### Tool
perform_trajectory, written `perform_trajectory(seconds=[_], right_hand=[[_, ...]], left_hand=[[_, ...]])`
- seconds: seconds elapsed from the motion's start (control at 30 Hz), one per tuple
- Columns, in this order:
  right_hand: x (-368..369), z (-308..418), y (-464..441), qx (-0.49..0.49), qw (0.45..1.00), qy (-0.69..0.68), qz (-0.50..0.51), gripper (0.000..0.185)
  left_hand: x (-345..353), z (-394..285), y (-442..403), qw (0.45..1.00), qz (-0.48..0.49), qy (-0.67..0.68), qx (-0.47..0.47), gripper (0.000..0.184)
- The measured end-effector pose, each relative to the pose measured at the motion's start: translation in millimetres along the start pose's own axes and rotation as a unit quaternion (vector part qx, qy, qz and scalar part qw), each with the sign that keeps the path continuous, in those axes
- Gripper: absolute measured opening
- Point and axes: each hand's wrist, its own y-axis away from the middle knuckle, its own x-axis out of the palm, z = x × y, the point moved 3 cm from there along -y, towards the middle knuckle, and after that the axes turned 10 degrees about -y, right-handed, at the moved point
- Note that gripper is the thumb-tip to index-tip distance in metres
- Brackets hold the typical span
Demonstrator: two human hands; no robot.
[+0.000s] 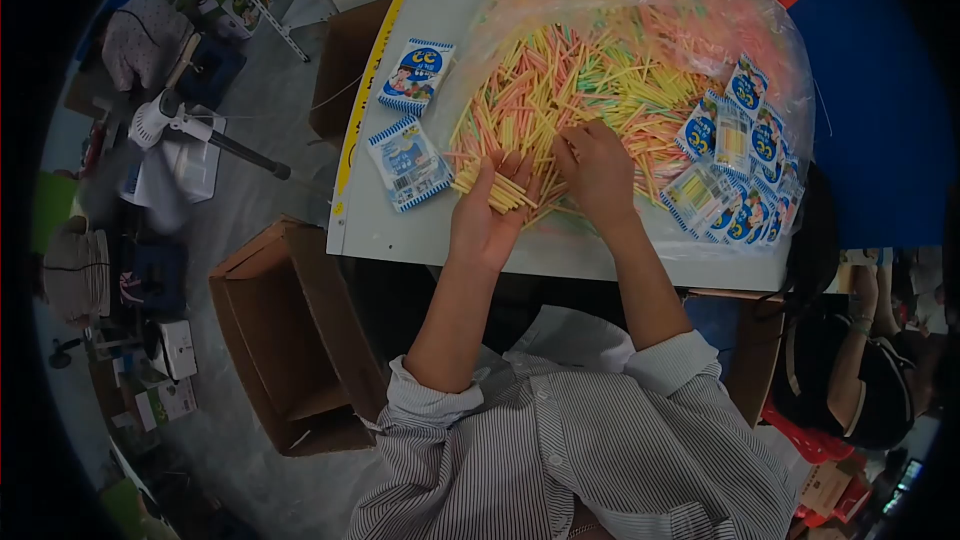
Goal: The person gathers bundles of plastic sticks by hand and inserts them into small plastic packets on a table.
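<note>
A large clear plastic bag (785, 40) lies open on the white table, holding a heap of thin pink, yellow and green sticks (575, 60). My left hand (490, 215), palm up at the heap's near edge, holds a bundle of yellow sticks (495, 190). Just right of it, my right hand (597, 170) is over the sticks with its fingers bent together; what they pinch, if anything, is hidden. Two blue and white packets (415, 75) lie left of the heap. Several more packets (765, 135) are piled at the right, some with their clear side up.
An open cardboard box (290, 330) stands on the floor at the left, below the table (400, 230). Another box (345, 60) is beside the table's left edge. A fan (155, 125) stands farther left. Another person (850, 370) sits at the right.
</note>
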Motion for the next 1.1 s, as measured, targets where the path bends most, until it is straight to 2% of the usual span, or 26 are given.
perform_trajectory(seconds=[0.07,0.1,0.17,0.23,0.3,0.33,0.37,0.4,0.43,0.47,0.5,0.53,0.57,0.6,0.67,0.7,0.73,0.77,0.8,0.87,0.9,0.93,0.97,1.03,1.07,1.1], right_hand=[[-15.7,13.9,3.4,-0.024,0.992,-0.12,0.001,0.007],[-20.9,20.3,8.5,-0.022,0.992,-0.122,0.003,0.007],[-26.0,34.9,16.1,-0.078,0.984,-0.148,0.063,0.008],[-23.5,33.9,27.8,-0.038,0.984,-0.159,0.073,0.011],[-13.1,35.3,39.2,-0.002,0.982,-0.172,0.082,0.015],[-5.9,31.6,45.2,0.132,0.918,-0.374,0.019,0.021],[1.7,30.3,51.5,0.257,0.793,-0.551,-0.045,0.028],[3.9,37.3,53.7,0.257,0.792,-0.551,-0.047,0.028],[9.4,42.5,57.2,0.311,0.703,-0.638,-0.048,0.033],[13.4,45.7,59.5,0.358,0.601,-0.713,-0.048,0.038],[12.3,46.5,59.2,0.356,0.601,-0.714,-0.051,0.038],[11.5,48.5,58.1,0.341,0.631,-0.696,-0.027,0.038],[11.2,51.0,57.7,0.327,0.659,-0.678,-0.002,0.038],[9.7,53.3,57.4,0.327,0.658,-0.678,-0.001,0.038],[6.1,55.1,57.6,0.412,0.512,-0.752,-0.057,0.039],[2.9,57.7,56.4,0.412,0.513,-0.751,-0.055,0.039],[1.5,62.2,55.2,0.416,0.484,-0.769,-0.036,0.04],[1.3,65.6,53.7,0.419,0.453,-0.787,-0.016,0.041],[3.1,63.8,54.5,0.417,0.453,-0.788,-0.017,0.041],[6.3,59.8,56.3,0.337,0.602,-0.72,0.075,0.046],[3.8,57.6,53.0,0.336,0.601,-0.721,0.075,0.046],[-1.1,56.2,46.1,0.305,0.624,-0.71,0.12,0.048],[-7.7,52.7,36.8,0.273,0.644,-0.695,0.164,0.049],[-23.3,41.6,17.7,0.211,0.681,-0.655,0.251,0.053],[-29.5,36.3,13.7,0.186,0.694,-0.631,0.292,0.055],[-32.9,32.4,13.6,0.164,0.704,-0.606,0.332,0.058]], left_hand=[[-0.7,-0.1,1.9,1.0,-0.006,-0.004,0.003,0.023],[2.2,-1.2,4.5,1.0,0.006,-0.014,-0.002,0.024],[5.9,-1.2,4.9,0.999,0.022,-0.026,-0.005,0.024],[8.1,3.2,6.8,0.996,0.059,-0.06,0.009,0.026],[11.4,4.8,8.9,0.996,0.05,-0.07,0.039,0.025],[13.5,4.2,9.3,0.994,0.04,-0.079,0.071,0.025],[15.4,7.2,7.8,0.993,0.041,-0.081,0.073,0.025],[15.5,9.9,5.7,0.99,0.032,-0.078,0.111,0.025],[15.5,10.6,4.6,0.986,0.025,-0.076,0.148,0.026],[15.5,11.4,4.1,0.986,0.028,-0.078,0.147,0.026],[15.1,11.9,4.0,0.988,0.028,-0.046,0.144,0.026],[14.4,11.9,3.9,0.99,0.028,-0.013,0.141,0.026],[12.7,10.8,4.0,0.989,0.028,-0.013,0.142,0.026],[10.4,8.2,4.5,0.986,0.026,-0.037,0.158,0.026],[9.5,8.5,6.6,0.983,0.023,-0.056,0.174,0.027],[11.1,10.4,9.2,0.969,0.015,-0.135,0.206,0.025],[13.3,12.1,11.9,0.947,0.007,-0.214,0.237,0.023],[14.6,14.5,13.2,0.947,0.008,-0.214,0.239,0.023],[14.7,17.4,14.3,0.944,-0.008,-0.239,0.226,0.021],[12.1,17.3,19.9,0.941,-0.027,-0.264,0.212,0.019],[12.9,14.3,23.3,0.97,0.015,-0.179,0.165,0.02],[13.5,10.7,28.2,0.987,0.057,-0.093,0.115,0.02],[12.1,3.7,34.9,0.987,0.057,-0.094,0.115,0.02],[12.6,5.1,48.1,0.973,0.137,-0.169,-0.075,0.022],[10.7,5.1,52.6,0.973,0.135,-0.166,-0.084,0.022],[10.9,9.3,58.4,0.956,0.185,-0.193,-0.121,0.02]])
